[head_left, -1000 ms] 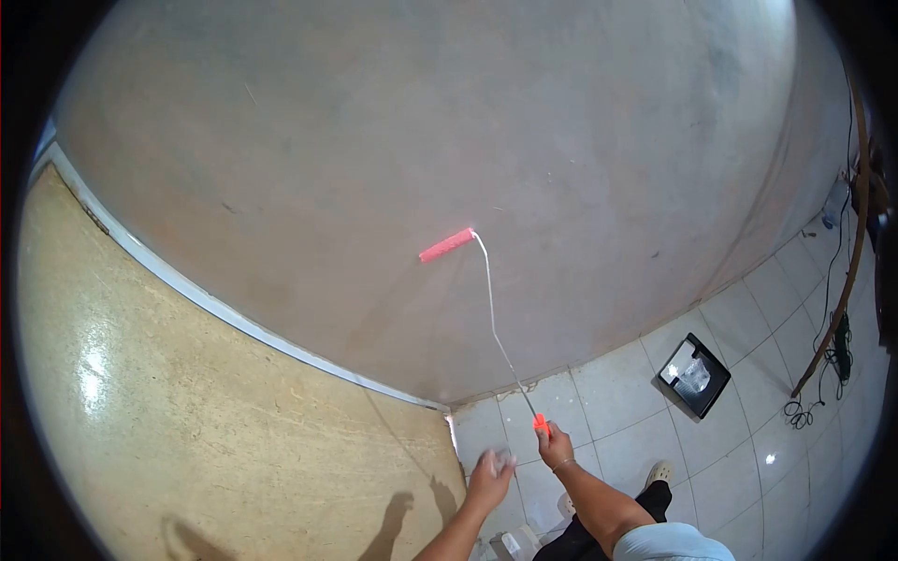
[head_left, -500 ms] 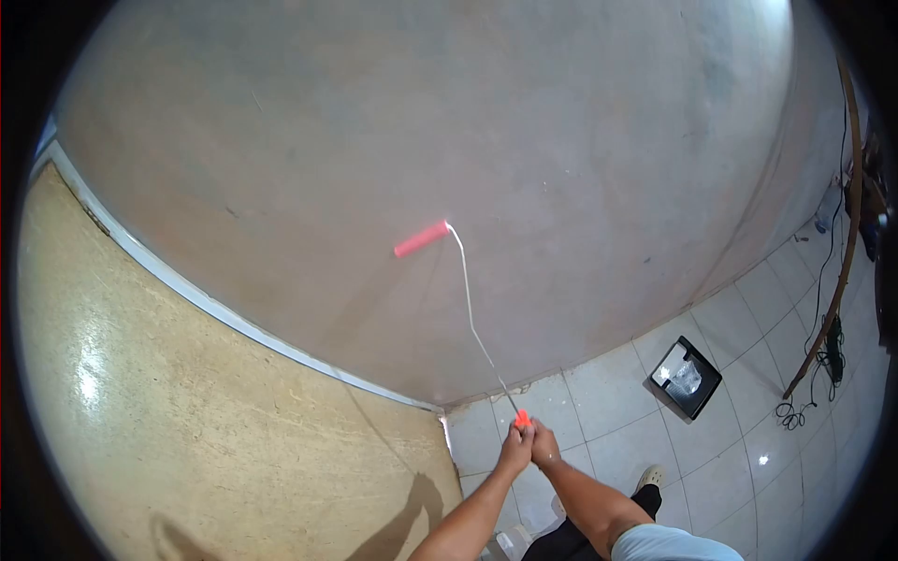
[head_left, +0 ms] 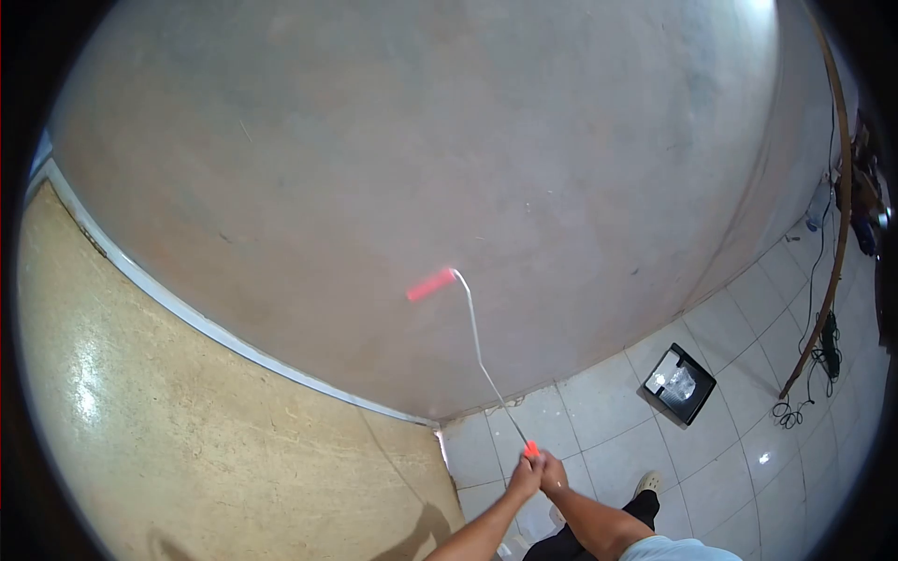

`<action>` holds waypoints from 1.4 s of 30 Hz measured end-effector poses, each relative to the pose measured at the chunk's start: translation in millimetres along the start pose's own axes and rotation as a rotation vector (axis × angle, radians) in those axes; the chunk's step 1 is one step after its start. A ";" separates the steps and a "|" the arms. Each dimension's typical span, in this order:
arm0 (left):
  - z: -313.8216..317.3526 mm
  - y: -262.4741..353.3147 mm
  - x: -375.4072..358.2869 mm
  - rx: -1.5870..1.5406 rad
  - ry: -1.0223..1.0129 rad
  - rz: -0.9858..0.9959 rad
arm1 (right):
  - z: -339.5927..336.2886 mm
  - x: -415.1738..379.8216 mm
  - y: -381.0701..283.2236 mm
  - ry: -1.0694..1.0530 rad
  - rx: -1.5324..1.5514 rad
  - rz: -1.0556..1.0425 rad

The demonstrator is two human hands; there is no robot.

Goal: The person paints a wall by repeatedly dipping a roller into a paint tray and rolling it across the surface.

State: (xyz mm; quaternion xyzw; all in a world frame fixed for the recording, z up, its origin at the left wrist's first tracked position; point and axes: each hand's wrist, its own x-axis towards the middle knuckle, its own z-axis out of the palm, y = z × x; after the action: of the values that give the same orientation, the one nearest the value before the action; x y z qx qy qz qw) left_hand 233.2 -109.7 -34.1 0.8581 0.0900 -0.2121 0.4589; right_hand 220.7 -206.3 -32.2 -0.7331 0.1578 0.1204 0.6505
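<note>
Both hands are wrapped round the orange handle of a long paint roller, close together at the lower centre. My left hand (head_left: 525,475) is on the left side of the grip, and my right hand (head_left: 554,473) presses against it on the right. From the orange handle (head_left: 531,450) a thin bent metal rod (head_left: 474,327) runs up to a pink roller head (head_left: 431,284), which lies over the lower part of the grey wall (head_left: 393,168) and looks slightly blurred.
A black paint tray (head_left: 680,384) with white paint lies on the white tiled floor (head_left: 617,435). A yellowish panel (head_left: 234,411) with a pale edge strip stands at left. At right, a long wooden stick (head_left: 845,168) leans beside dark cables (head_left: 827,351).
The roller head has moved down the wall and slightly right. Both hands, still on the handle, are lower and a little further right.
</note>
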 end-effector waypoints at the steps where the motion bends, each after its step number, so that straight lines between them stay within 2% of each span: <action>1: 7.7 1.9 -16.5 -0.001 0.008 0.038 | -5.5 -13.3 10.9 0.003 -0.067 -0.010; 2: 6.1 16.5 -22.4 -0.102 0.022 0.069 | -15.2 -17.1 -3.4 0.011 -0.135 -0.024; 3: 0.1 29.0 -18.0 -0.096 0.076 0.093 | -14.5 -14.0 -18.0 0.075 -0.025 -0.195; 4: -12.7 40.1 -10.1 -0.087 0.130 0.103 | -10.9 1.5 -35.2 0.028 0.051 -0.138; 5: -37.9 74.0 2.8 -0.151 0.213 0.265 | -14.7 12.2 -92.0 0.029 0.151 -0.214; 6: -81.3 147.2 -3.9 -0.175 0.165 0.119 | -5.1 40.2 -119.8 0.050 0.143 -0.250; 7: -113.6 186.4 7.0 -0.234 0.184 0.270 | -8.7 53.5 -176.5 0.069 0.139 -0.347; 8: -139.8 228.8 9.8 -0.183 0.311 0.521 | -15.4 61.9 -230.0 0.039 0.116 -0.376; 9: -158.5 271.1 6.8 -0.336 0.343 0.594 | -22.5 60.3 -285.5 0.069 0.050 -0.431; 10: -168.8 291.7 11.0 -0.334 0.336 0.609 | -29.1 57.2 -319.1 0.099 -0.017 -0.485; 12: -180.7 308.3 8.4 -0.303 0.326 0.560 | -32.1 60.3 -310.5 0.109 -0.011 -0.433; 13: -168.5 301.0 6.1 -0.202 0.256 0.439 | -34.5 67.3 -302.0 0.118 -0.009 -0.388; 14: -143.6 252.6 36.9 -0.139 0.165 0.379 | -37.1 71.3 -258.7 0.082 0.160 -0.312; 15: -102.5 217.9 37.6 -0.117 0.242 0.463 | -37.4 81.9 -196.0 0.092 0.109 -0.237; 16: -64.2 188.6 26.4 -0.004 0.256 0.411 | -46.7 65.6 -148.0 0.143 0.038 -0.233; 17: -16.9 117.5 43.7 -0.040 0.141 0.320 | -57.3 47.1 -106.0 0.121 0.023 -0.082; 18: -14.9 127.8 11.0 0.082 -0.162 0.053 | -65.6 16.8 -77.9 0.067 0.057 -0.077; 20: 11.3 67.8 28.5 0.241 -0.173 0.216 | -53.1 8.8 -61.8 0.094 0.070 -0.125; 21: -7.2 114.3 4.9 0.121 -0.014 0.117 | -59.9 3.8 -81.2 0.128 0.082 -0.164; 22: -31.7 161.6 -10.6 0.065 0.183 0.181 | -50.1 19.6 -107.7 0.123 0.079 -0.142; 23: -62.3 190.9 1.4 0.083 0.288 0.314 | -45.4 28.3 -169.0 0.096 0.140 -0.183; 24: -101.9 233.3 4.3 0.119 0.290 0.331 | -49.6 40.8 -212.2 0.079 0.202 -0.244; 25: -132.9 271.0 8.9 -0.024 0.351 0.429 | -44.4 60.2 -252.9 0.031 0.314 -0.384; 26: -166.1 313.5 2.7 -0.044 0.300 0.502 | -50.1 46.9 -315.3 0.075 0.317 -0.472; 28: -198.2 371.1 -12.8 -0.001 0.299 0.562 | -64.0 45.4 -374.9 0.098 0.205 -0.614; 29: -189.5 362.0 -8.7 -0.002 0.297 0.558 | -62.9 54.2 -359.3 0.097 0.203 -0.610; 31: -142.2 330.7 16.3 -0.029 0.238 0.404 | -76.5 79.9 -299.9 0.042 0.309 -0.372; 32: -107.2 302.9 15.9 0.027 0.210 0.361 | -88.7 65.6 -259.8 0.068 0.237 -0.446; 33: -67.7 264.7 13.7 0.076 0.189 0.303 | -94.0 68.1 -194.0 0.041 0.265 -0.315; 34: -22.1 209.5 21.5 0.109 0.187 0.347 | -101.5 39.1 -151.5 0.134 0.159 -0.285; 35: 7.1 167.0 13.8 0.105 0.048 0.271 | -101.6 22.4 -103.4 0.176 -0.012 -0.123; 36: 20.9 135.5 16.5 0.288 -0.144 0.255 | -96.5 15.8 -53.8 0.181 -0.043 -0.129; 37: 21.8 138.3 4.7 0.316 -0.118 0.301 | -94.9 12.9 -54.4 0.201 0.036 -0.185; 38: 17.3 159.7 3.8 0.202 0.048 0.345 | -93.8 10.6 -62.0 0.223 0.115 -0.239; 39: 4.3 182.2 -4.5 0.090 0.204 0.356 | -96.0 15.8 -101.8 0.259 0.049 -0.211; 40: -30.3 232.8 -8.9 0.093 0.237 0.351 | -103.4 23.7 -161.6 0.114 0.138 -0.173; 41: -63.4 271.1 -1.1 0.090 0.241 0.356 | -97.3 41.2 -203.3 0.075 0.403 -0.270; 42: -98.2 325.8 -14.0 0.014 0.260 0.402 | -93.2 64.1 -244.5 0.118 0.355 -0.393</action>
State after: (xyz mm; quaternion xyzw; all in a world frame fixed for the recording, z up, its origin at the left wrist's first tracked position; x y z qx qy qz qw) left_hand 362.0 -211.4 264.3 0.8820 -0.0257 -0.0049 0.4704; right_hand 372.0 -278.1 178.8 -0.6299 0.0685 -0.0808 0.7695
